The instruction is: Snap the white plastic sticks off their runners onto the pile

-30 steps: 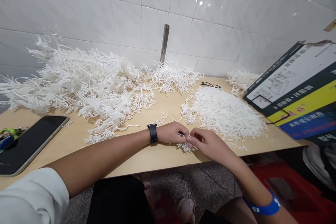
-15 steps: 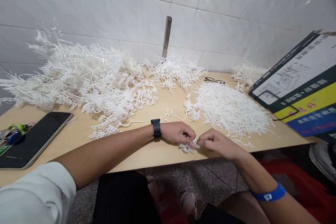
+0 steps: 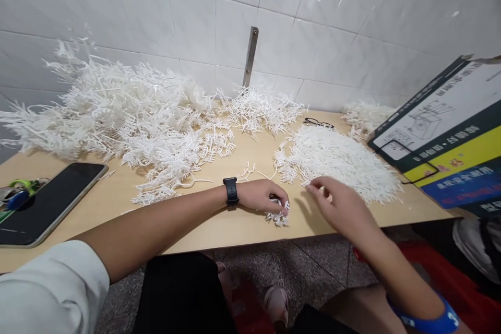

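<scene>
Cluster of white branched pieces (image 3: 277,218) pinched in left hand (image 3: 259,194) near edge of worktop (image 3: 219,224); right hand (image 3: 338,202) curled by white heap (image 3: 340,159), contents unclear; step seemingly piecewise picking, next move needing steady left grip.

Counter (image 3: 235,230): against wall (image 3: 156,10); floor (image 3: 313,261) below its front edge; left: phone (image 3: 50,206) near front, keyring (image 3: 19,194) at its left edge; large heap (image 3: 129,109) behind phone, spreading toward middle; middle: small heap (image 3: 264,107) at back, before bracket (image 3: 250,57) on wall; strands (image 3: 247,169) forward of it, between large heap and right heap (image 3: 332,156); bunch (image 3: 277,219) before strands; right: glasses (image 3: 319,123) behind right heap; back heap (image 3: 364,115) right of glasses, beside box (image 3: 442,125); box at right end
</scene>
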`<action>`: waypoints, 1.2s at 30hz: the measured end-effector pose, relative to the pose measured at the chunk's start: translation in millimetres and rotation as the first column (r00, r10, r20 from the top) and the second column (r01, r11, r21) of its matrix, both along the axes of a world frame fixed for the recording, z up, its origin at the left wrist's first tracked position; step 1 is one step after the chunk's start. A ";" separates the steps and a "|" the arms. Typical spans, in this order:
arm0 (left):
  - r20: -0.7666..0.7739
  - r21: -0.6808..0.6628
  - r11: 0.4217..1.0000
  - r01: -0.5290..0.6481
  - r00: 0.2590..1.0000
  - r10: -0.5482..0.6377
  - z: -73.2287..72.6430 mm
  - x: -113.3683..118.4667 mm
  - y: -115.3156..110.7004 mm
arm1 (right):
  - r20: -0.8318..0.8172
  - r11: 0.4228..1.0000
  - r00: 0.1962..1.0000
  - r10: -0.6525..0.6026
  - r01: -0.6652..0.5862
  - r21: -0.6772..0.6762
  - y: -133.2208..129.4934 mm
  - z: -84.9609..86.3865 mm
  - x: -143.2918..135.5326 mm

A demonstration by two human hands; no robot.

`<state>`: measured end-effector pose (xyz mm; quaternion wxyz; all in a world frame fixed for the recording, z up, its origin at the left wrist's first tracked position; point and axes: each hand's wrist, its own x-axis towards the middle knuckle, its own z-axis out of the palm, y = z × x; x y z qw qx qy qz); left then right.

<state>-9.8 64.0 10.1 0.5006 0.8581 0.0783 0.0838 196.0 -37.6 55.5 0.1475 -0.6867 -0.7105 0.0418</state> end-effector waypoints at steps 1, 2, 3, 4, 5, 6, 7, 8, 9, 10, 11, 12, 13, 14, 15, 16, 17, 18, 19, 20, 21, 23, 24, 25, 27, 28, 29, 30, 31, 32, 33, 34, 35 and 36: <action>0.005 0.003 1.000 0.004 1.000 -0.004 -0.5 -0.1 0.0 | -0.082 0.994 0.996 0.035 -0.043 -0.099 -4.2 -3.2 -11.8; 0.010 0.016 1.000 0.007 1.000 -0.007 -1.3 0.1 0.1 | -0.153 0.979 0.986 0.071 -0.098 -0.181 -7.7 -6.6 -21.6; 0.014 0.037 0.999 0.005 1.000 -0.006 -2.2 0.3 0.2 | -0.208 0.959 0.972 0.108 -0.157 -0.234 -10.2 -10.2 -29.2; 0.018 0.063 0.998 0.003 1.000 -0.004 -3.1 0.7 0.2 | -0.254 0.944 0.956 0.144 -0.209 -0.255 -11.6 -14.0 -34.4; 0.024 0.090 0.996 0.001 1.000 -0.004 -3.9 1.0 0.2 | -0.298 0.932 0.939 0.174 -0.255 -0.258 -12.1 -17.8 -37.4; 0.029 0.115 0.993 0.001 1.000 -0.004 -4.3 1.3 0.1 | -0.346 0.920 0.917 0.197 -0.295 -0.259 -11.8 -21.2 -38.7; 0.031 0.133 0.991 0.006 0.999 -0.010 -4.4 1.4 0.0 | -0.395 0.906 0.894 0.210 -0.330 -0.265 -11.1 -24.0 -38.5; 0.032 0.143 0.990 0.018 0.999 -0.023 -4.0 1.4 0.1 | -0.441 0.892 0.871 0.216 -0.359 -0.273 -10.3 -26.1 -37.1; 0.031 0.143 0.989 0.035 0.999 -0.040 -3.4 1.2 0.3 | -0.481 0.878 0.849 0.219 -0.386 -0.282 -9.7 -27.2 -34.6; 0.032 0.133 0.990 0.050 0.998 -0.055 -2.5 0.9 0.7 | -0.514 0.867 0.829 0.221 -0.409 -0.286 -9.6 -27.4 -30.9; 0.035 0.119 0.991 0.063 0.997 -0.067 -1.5 0.5 1.4 | -0.540 0.861 0.811 0.225 -0.425 -0.280 -9.9 -26.6 -25.7; 0.038 0.106 0.992 0.070 0.996 -0.075 -0.6 0.1 2.1 | -0.560 0.863 0.796 0.228 -0.432 -0.263 -10.6 -24.8 -18.8; 0.040 0.094 0.993 0.073 0.996 -0.077 0.3 -0.3 3.0 | -0.579 0.873 0.782 0.230 -0.429 -0.232 -11.7 -22.2 -10.2; 0.039 0.083 0.994 0.072 0.996 -0.075 1.0 -0.6 3.9 | -0.592 0.893 0.774 0.225 -0.407 -0.192 -12.8 -19.0 0.0; 0.036 0.072 0.995 0.066 0.997 -0.069 1.7 -0.8 4.7 | -0.590 0.920 0.778 0.213 -0.363 -0.146 -13.6 -15.2 11.3; 0.028 0.059 0.997 0.057 0.998 -0.059 2.2 -0.9 5.3 | -0.566 0.950 0.802 0.191 -0.296 -0.100 -13.8 -11.3 23.1; 0.018 0.042 0.998 0.045 0.999 -0.045 2.8 -1.0 5.5 | -0.512 0.974 0.844 0.159 -0.219 -0.058 -13.2 -7.6 34.4; 0.007 0.021 0.999 0.029 1.000 -0.029 3.3 -0.9 5.5 | -0.427 0.990 0.897 0.117 -0.137 -0.016 -11.8 -4.4 44.3; -0.002 0.001 1.000 0.015 1.000 -0.015 4.0 -0.9 5.2 | -0.312 0.998 0.948 0.069 -0.063 0.028 -9.6 -1.9 52.2; -0.011 -0.016 1.000 0.004 1.000 -0.004 4.7 -0.9 4.6 | -0.179 0.998 0.984 0.017 -0.004 0.068 -7.1 -0.3 57.2; -0.019 -0.029 1.000 -0.005 1.000 0.005 5.4 -0.9 3.8 | -0.051 0.994 0.998 -0.036 0.041 0.105 -4.6 0.5 59.1; -0.028 -0.044 0.999 -0.025 0.999 0.024 6.8 -1.1 2.1 | 0.119 0.980 0.983 -0.137 0.117 0.161 -1.4 0.0 52.9; -0.031 -0.044 0.998 -0.034 0.999 0.033 7.2 -1.2 1.4 | 0.142 0.976 0.976 -0.168 0.144 0.165 -1.2 -0.8 45.3; -0.031 -0.040 0.998 -0.040 0.999 0.039 7.4 -1.3 0.9 | 0.123 0.979 0.978 -0.167 0.149 0.141 -2.2 -2.0 35.3; -0.019 -0.034 0.999 -0.036 0.999 0.035 6.7 -1.5 0.4 | -0.013 0.997 0.998 -0.068 0.069 0.029 -6.8 -4.8 11.3; -0.015 -0.035 0.999 -0.027 1.000 0.027 5.9 -1.6 0.5 | -0.098 0.999 0.995 0.007 -0.011 -0.040 -9.8 -6.6 -0.7; -0.013 -0.036 0.999 -0.019 1.000 0.018 4.9 -1.7 0.7 | -0.168 0.992 0.983 0.072 -0.089 -0.093 -12.8 -8.6 -11.6; -0.013 -0.035 0.999 -0.013 1.000 0.013 3.8 -1.7 1.0 | -0.210 0.981 0.970 0.121 -0.150 -0.124 -15.4 -10.9 -20.7; -0.015 -0.032 0.999 -0.012 1.000 0.011 2.7 -1.7 1.3 | -0.221 0.972 0.962 0.158 -0.191 -0.134 -17.4 -13.3 -27.7; -0.016 -0.026 1.000 -0.011 1.000 0.010 1.5 -1.7 1.4 | -0.208 0.967 0.959 0.191 -0.221 -0.127 -18.8 -15.9 -32.3; -0.016 -0.016 1.000 -0.008 1.000 0.008 0.5 -1.5 1.5 | -0.182 0.963 0.958 0.223 -0.245 -0.110 -19.6 -18.6 -35.0; -0.012 -0.006 1.000 -0.003 1.000 0.003 -0.5 -1.3 1.5 | -0.152 0.959 0.955 0.253 -0.269 -0.089 -20.0 -21.2 -36.2; -0.004 0.004 1.000 0.007 1.000 -0.007 -1.2 -1.1 1.5 | -0.121 0.954 0.951 0.284 -0.293 -0.062 -20.3 -23.8 -36.4; 0.006 0.015 1.000 0.018 1.000 -0.018 -1.8 -0.8 1.3 | -0.086 0.949 0.946 0.312 -0.315 -0.025 -21.0 -26.4 -36.4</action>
